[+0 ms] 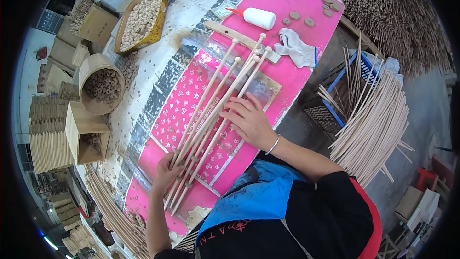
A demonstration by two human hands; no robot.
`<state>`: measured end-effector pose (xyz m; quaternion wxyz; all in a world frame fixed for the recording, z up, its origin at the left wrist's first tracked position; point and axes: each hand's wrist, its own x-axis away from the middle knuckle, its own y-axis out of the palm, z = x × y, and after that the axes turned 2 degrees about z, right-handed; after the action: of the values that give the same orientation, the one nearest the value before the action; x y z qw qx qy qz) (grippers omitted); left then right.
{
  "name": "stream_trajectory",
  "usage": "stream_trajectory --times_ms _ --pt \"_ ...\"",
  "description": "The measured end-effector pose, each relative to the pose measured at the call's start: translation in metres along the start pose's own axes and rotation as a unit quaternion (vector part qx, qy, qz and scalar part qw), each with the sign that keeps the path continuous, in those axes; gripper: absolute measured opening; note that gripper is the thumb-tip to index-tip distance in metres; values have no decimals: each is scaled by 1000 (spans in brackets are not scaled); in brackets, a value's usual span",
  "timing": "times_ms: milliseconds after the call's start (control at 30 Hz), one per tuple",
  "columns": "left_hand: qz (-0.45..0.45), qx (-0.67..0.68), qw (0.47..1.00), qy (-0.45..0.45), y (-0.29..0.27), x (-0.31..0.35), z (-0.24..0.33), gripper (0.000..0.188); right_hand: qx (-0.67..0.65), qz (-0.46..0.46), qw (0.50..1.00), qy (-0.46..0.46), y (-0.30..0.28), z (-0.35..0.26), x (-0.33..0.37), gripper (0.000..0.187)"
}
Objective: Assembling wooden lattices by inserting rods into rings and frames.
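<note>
Several long wooden sticks (206, 123) lie side by side across a pink table covering (306, 0), pointing from lower left to upper right. Each visible far end carries a small round wooden ball (263, 36). Near the close ends, small brown wooden rings (189, 169) sit around the sticks. My left hand (166, 171) is closed around some sticks beside those rings. With fingers stretched and apart, my right hand (248, 119) rests against the sticks farther up; it grips nothing visibly. A light wooden bar (235, 35) crosses beneath the sticks' ball ends.
Beyond the bar are a white squeeze bottle (259, 18) with a red tip, a white glove (298, 49) and wooden discs (309, 22). At left stand a yellow tray (118, 43) of wooden balls and a tub (91, 69) of rings. Loose sticks (371, 129) lean over a crate at right.
</note>
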<state>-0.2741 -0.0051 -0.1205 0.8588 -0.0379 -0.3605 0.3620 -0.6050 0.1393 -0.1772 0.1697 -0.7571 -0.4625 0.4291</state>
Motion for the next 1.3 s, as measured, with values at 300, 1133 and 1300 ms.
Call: stream_trajectory --times_ms 300,1133,1300 --pt "-4 67 998 -15 -23 -15 12 35 48 -28 997 -62 1 31 -49 38" --pt "-4 52 999 -14 -20 -19 3 45 -86 -77 977 -179 27 21 -42 18" --pt "15 8 999 27 -17 -14 10 42 -78 -82 980 -165 4 14 -31 17"
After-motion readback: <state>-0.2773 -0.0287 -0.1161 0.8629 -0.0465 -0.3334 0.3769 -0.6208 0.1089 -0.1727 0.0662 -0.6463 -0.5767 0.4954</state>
